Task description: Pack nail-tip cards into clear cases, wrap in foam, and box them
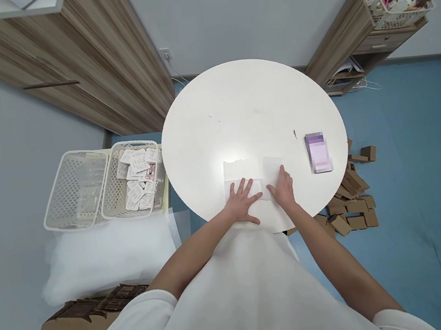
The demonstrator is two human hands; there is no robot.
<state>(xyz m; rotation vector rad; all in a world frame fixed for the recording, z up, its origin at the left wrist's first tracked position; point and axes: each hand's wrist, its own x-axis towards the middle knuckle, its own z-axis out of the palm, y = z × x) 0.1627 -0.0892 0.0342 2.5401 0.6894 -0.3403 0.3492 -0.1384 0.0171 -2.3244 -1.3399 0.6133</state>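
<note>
A thin white wrapping sheet [235, 169] lies at the near edge of the round white table, its far edge uneven. Across its middle runs a folded band, and a flap [271, 165] sticks up at its right. My left hand [242, 204] is open, fingers spread and pressed flat on the folded part. Thumb and curled fingers of my right hand [283, 187] hold the flap at its right side. Whether anything is inside the folds I cannot tell.
A purple stack [318, 152], blurred, sits at the table's right. Left are two white baskets [74, 184] [112, 197], one with many printed cards [137, 170], and a pile of white sheets [108, 254]. Brown cardboard boxes [354, 204] lie on the floor at right.
</note>
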